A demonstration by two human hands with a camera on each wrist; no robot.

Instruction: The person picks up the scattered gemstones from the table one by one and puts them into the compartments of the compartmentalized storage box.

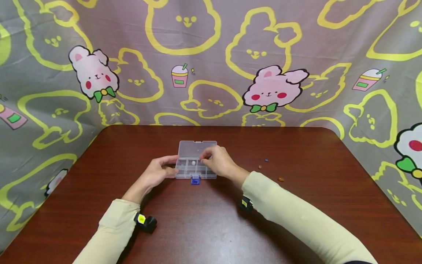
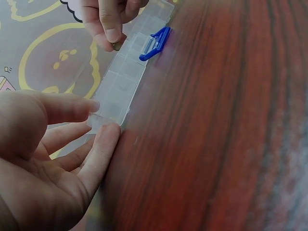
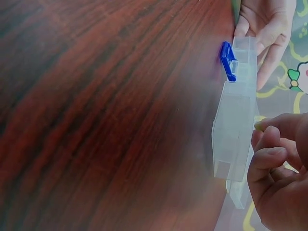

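A clear plastic compartment box (image 1: 181, 171) lies on the table with its lid (image 1: 189, 149) raised at the back and a blue latch (image 1: 195, 180) hanging at the front. My left hand (image 1: 156, 172) holds the box's left end between thumb and fingers. Over the compartments, my right hand (image 1: 218, 160) pinches a tiny greenish bead (image 2: 116, 46) between its fingertips; most of the bead is hidden. One whitish round bead (image 1: 193, 162) sits in a back compartment. In the right wrist view, the greenish bead is beside the box's upper edge.
To the right of the box, a blue bead (image 1: 266, 160), a brown bead (image 1: 259, 167) and an amber oblong bead (image 1: 280, 179) lie apart on the dark wooden table (image 1: 211, 220). A patterned curtain (image 1: 211, 66) hangs behind the table and along its sides.
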